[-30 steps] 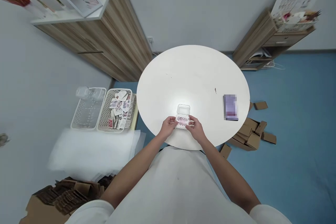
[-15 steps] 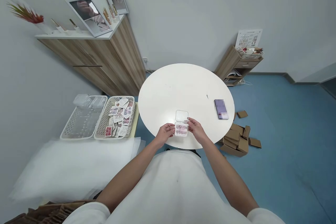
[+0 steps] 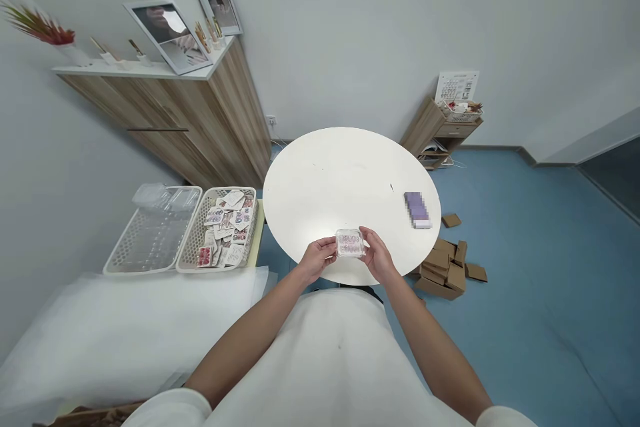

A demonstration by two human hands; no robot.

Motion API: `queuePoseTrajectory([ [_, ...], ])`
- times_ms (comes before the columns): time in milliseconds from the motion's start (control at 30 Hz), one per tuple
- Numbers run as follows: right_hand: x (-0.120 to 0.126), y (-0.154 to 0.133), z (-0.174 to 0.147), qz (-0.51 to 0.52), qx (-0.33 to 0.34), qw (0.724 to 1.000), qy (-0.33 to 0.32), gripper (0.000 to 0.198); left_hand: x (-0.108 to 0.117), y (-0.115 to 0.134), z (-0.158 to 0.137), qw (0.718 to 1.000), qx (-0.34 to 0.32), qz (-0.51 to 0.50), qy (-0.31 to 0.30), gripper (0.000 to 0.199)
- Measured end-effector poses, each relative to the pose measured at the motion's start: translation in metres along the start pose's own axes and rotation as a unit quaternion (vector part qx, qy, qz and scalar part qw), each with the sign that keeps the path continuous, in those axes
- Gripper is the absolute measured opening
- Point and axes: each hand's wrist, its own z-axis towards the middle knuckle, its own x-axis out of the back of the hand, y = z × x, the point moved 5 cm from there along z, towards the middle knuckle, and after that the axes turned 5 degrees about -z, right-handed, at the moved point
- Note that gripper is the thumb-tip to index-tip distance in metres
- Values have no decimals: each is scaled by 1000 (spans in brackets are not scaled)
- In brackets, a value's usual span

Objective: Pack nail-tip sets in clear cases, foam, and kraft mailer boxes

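Note:
Over the near part of the white oval table, a small clear plastic case is held level between my two hands. Its lid lies closed over a card with rows of pink press-on nails. My left hand pinches the case's left edge between thumb and fingers. On the opposite edge, my right hand grips the case with its fingers curled around the corner. To the right on the table is a stack of purple packets, partly pixelated.
At left, one white basket holds several nail cards, and another basket holds clear plastic cases. Cardboard boxes lie on the blue floor at right. A wooden cabinet and a small shelf unit stand against the wall.
The clear case's lid has swung down from standing open to closed over the nail card. Both hands still hold the case's sides. The view has shifted slightly.

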Motion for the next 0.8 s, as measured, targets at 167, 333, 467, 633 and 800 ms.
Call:
queuePoseTrajectory([
  [167, -2, 13, -19, 22, -27, 999, 13, 39, 2, -5, -3, 1000, 7, -8, 1, 36],
  [333, 6, 16, -30, -19, -37, 999, 34, 43, 2, -9, -2, 1000, 7, -18, -6, 35],
  [467, 13, 15, -29, -57, -33, 997, 41, 46, -3, -12, -2, 1000, 2, -19, -5, 35],
  [633, 23, 8, -21, -96, -18, 994, 47, 45, -13, -14, -3, 1000, -12, 8, 18, 38],
  [800, 35, 0, -15, -98, -10, 994, 46, 48, -38, -15, -3, 990, -15, 137, -1, 46],
])
